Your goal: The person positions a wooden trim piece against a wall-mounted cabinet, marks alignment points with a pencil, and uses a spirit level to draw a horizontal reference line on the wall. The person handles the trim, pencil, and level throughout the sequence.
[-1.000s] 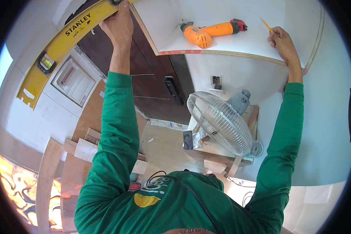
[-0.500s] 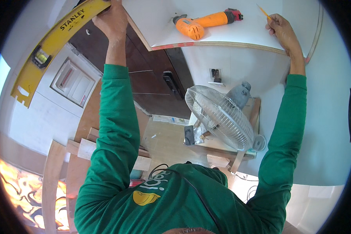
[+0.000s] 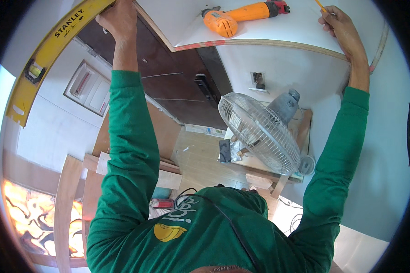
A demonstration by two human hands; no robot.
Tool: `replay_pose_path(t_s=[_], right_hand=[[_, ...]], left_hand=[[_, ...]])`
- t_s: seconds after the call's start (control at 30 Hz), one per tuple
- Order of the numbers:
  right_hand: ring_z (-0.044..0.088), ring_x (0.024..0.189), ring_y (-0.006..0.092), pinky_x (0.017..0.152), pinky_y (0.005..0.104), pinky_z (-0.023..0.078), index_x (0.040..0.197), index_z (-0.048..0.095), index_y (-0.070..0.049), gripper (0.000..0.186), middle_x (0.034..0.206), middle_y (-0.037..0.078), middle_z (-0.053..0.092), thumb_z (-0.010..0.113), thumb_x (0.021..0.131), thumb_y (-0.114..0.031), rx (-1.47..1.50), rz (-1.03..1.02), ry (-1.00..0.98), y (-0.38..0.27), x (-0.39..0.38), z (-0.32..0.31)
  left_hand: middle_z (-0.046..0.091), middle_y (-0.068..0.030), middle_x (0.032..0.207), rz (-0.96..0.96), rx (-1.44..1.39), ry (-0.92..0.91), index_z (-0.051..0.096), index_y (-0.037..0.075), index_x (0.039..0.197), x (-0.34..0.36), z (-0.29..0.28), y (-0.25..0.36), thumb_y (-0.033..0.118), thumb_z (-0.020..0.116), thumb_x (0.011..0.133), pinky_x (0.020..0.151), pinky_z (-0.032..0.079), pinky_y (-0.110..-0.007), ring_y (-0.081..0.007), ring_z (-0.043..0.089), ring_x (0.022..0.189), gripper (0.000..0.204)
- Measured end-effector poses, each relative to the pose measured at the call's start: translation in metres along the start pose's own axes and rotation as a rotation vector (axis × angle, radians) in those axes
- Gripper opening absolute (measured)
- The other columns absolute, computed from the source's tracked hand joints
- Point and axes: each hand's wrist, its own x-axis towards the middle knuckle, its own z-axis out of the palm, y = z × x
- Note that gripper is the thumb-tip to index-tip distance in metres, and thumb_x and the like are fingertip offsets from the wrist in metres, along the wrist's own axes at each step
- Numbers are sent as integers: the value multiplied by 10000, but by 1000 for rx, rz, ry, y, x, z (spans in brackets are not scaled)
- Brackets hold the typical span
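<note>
My left hand is wrapped round one end of a long yellow spirit level, near the top edge of the view. The level slants down to the left, with its vial towards the far end. At the upper right, my right hand is closed on a yellow pencil, whose tip is cut off by the frame. Between the hands, an orange cordless drill with a red-and-black end lies on a white shelf. My right wrist passes just in front of the shelf's edge.
Below the shelf, a caged fan stands on a small wooden table, with a dark block near it. Behind is a dark brown door. Wooden planks lean at the lower left. A white wall panel is at left.
My left hand and the level have shifted a little left and up. My right hand has moved slightly right, carrying the pencil. The whole view has also shifted slightly.
</note>
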Motion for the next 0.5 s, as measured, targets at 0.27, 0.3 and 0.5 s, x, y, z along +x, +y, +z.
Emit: replay_pose_path(t_s=[0.27,0.3,0.5], right_hand=[[564,825,99,771,237,438,1238,652,-69,361,975,17,693,600,1054,-375,62,-45,82,-9,-5,7],[573,833,118,781,241,443,1248,647,-64,375,981,28,696,599,1050,-379,76,-67,101,-16,-4,10],[709,976,282,833,373,567,1086,620,14,244,1038,198,713,636,997,-213,-258,-333,89,-158,15,54]], left_hand=[[688,-50,862,94,100,29,710,-33,946,0,1,1,148,722,926,728,519,-327,-149,622,792,182],[693,-53,868,94,103,31,712,-33,950,0,2,-1,153,726,920,738,521,-328,-152,627,799,189],[718,-74,900,81,123,39,724,-38,974,1,2,-10,182,749,889,797,535,-336,-171,660,841,237]])
